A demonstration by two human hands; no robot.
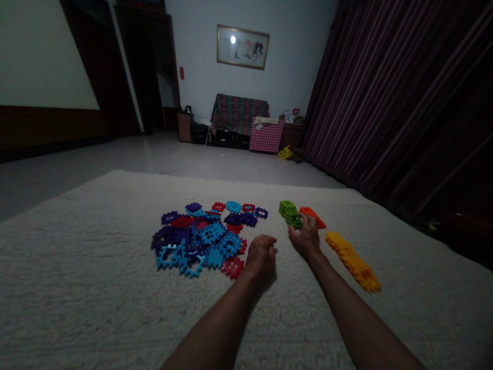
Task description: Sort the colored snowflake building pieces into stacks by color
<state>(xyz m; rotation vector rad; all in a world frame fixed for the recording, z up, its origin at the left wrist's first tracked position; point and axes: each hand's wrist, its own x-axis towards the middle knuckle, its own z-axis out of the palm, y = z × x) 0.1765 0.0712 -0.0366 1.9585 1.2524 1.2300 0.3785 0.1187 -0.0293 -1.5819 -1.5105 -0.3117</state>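
Note:
My left hand (262, 256) rests on the pale carpet just right of a loose pile of notched plastic building tiles. Its fingers are curled in, the index finger pointing to the right, and no object shows in it. My right hand (306, 235) is closed at the near end of a row of green notched tiles (287, 208), its thumb and fingers around that end. Behind the fingers, orange-red tiles (316, 218) lie partly hidden. A long row of yellow tiles (352, 262) leans over to the right of my right wrist. The pile mixes blue tiles (213, 234), purple tiles (169, 218) and red tiles (233, 267).
The carpet (96, 288) spreads under everything, its far edge meeting a tiled floor (154, 149). Dark purple curtains (370, 87) hang on the right. By the far wall stand a cloth-covered object (241, 113) and a red checked cloth (265, 136). The room is dim.

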